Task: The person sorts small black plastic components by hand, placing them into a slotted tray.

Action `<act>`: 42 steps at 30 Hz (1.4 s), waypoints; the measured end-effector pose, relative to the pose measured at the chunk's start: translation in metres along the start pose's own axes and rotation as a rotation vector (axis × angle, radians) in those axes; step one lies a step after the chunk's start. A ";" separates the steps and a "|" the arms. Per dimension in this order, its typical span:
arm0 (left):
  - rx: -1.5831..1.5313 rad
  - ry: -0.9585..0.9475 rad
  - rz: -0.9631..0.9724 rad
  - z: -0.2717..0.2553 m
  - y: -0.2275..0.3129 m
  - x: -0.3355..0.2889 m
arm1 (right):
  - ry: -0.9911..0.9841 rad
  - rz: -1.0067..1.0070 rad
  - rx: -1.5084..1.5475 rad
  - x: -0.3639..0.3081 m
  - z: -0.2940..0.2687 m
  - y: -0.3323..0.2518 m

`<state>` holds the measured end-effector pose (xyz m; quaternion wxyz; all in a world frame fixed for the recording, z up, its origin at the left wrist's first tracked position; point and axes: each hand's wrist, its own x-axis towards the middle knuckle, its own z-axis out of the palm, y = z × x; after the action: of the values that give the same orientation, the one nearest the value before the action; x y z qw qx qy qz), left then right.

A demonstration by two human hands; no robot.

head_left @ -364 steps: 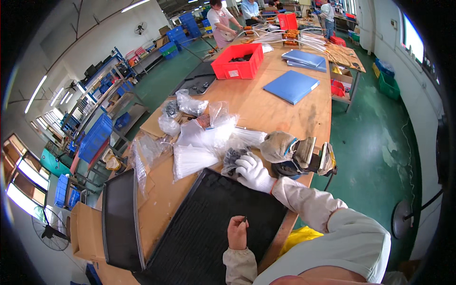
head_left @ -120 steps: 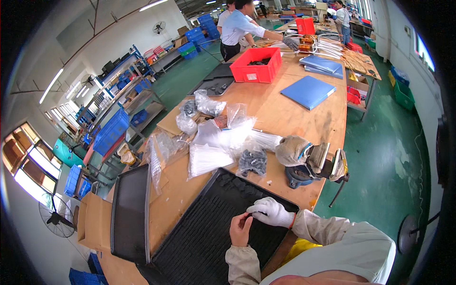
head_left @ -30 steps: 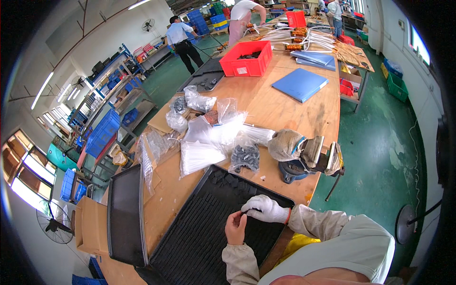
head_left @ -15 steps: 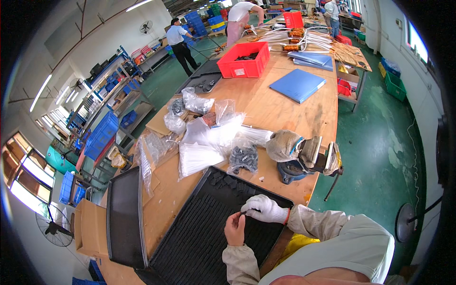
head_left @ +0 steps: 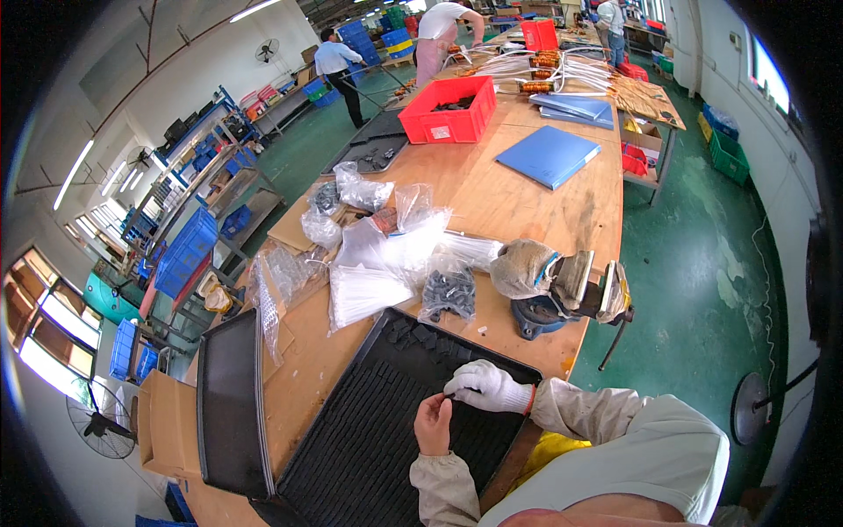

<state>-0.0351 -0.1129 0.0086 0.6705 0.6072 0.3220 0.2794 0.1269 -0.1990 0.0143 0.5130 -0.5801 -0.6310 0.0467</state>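
Observation:
Above the right side of a black tray [head_left: 358,358], my two hands meet fingertip to fingertip. My bare left hand [head_left: 432,427] is closed in a pinch on a small black piece [head_left: 450,396], mostly hidden by the fingers. My right hand [head_left: 490,387], in a white knitted glove with a red cuff, is closed at the same piece from the other side. Under them, rows of short black blocks [head_left: 369,439] fill much of the tray. Loose black pieces [head_left: 423,337] lie scattered at its far end.
Beyond the tray lie a clear bag of dark grey parts [head_left: 449,294] and white strips [head_left: 369,294]. A bench vise [head_left: 562,294] stands at the table's right edge. An upright black tray [head_left: 233,404] is at left. Farther off are a red bin [head_left: 450,112] and blue folder [head_left: 549,156].
My hands stay nearly in place, fingertips still together at the small black piece. In the background, the person at the far left has shifted slightly.

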 end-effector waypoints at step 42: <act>0.135 0.117 0.096 -0.005 -0.009 0.004 | 0.011 0.405 0.319 -0.002 -0.002 -0.012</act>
<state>-0.0363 -0.1080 -0.0013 0.5939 0.6484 0.3493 0.3239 0.1194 -0.2053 0.0217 0.5816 -0.6064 -0.4840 0.2443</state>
